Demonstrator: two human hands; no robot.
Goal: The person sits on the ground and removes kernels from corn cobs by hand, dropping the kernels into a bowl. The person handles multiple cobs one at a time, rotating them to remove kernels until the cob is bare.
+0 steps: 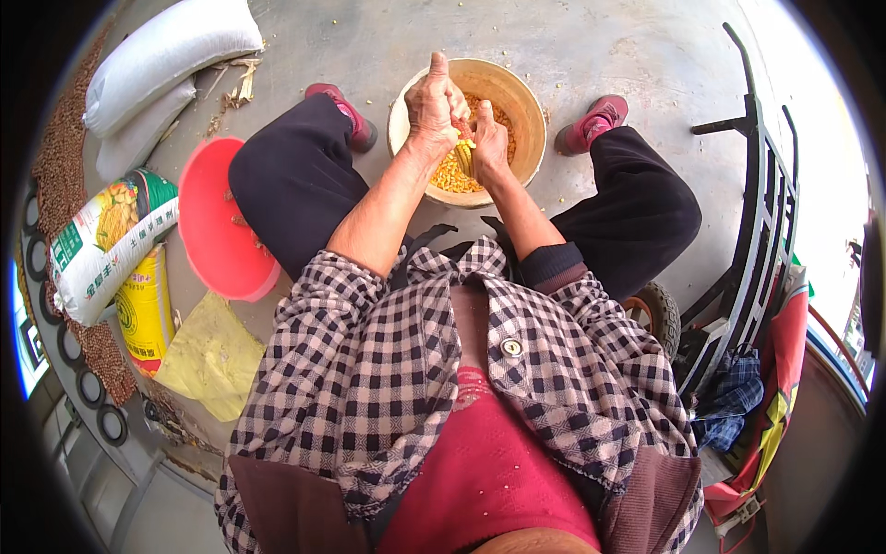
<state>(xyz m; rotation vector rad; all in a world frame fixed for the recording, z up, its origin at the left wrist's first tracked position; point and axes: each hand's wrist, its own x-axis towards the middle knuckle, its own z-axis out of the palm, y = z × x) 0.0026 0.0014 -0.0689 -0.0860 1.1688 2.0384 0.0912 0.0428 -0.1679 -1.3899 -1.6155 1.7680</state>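
Above a round basin of loose yellow corn kernels, both my hands are closed around corn. A corn ear with yellow kernels shows between them, its lower end pointing towards me. Just above it is a reddish, bared cob part; whether this belongs to the same ear or a second cob, I cannot tell. My left hand grips from the left, thumb pointing up and away. Against the ear's right side, my right hand is closed with its thumb raised. The fingers hide much of the ear.
A red plastic basin with a few cobs stands by my left knee. Filled sacks and a printed sack lie left, near a yellow sheet. On the right stands a black metal hand-truck frame. Stray kernels dot the concrete floor.
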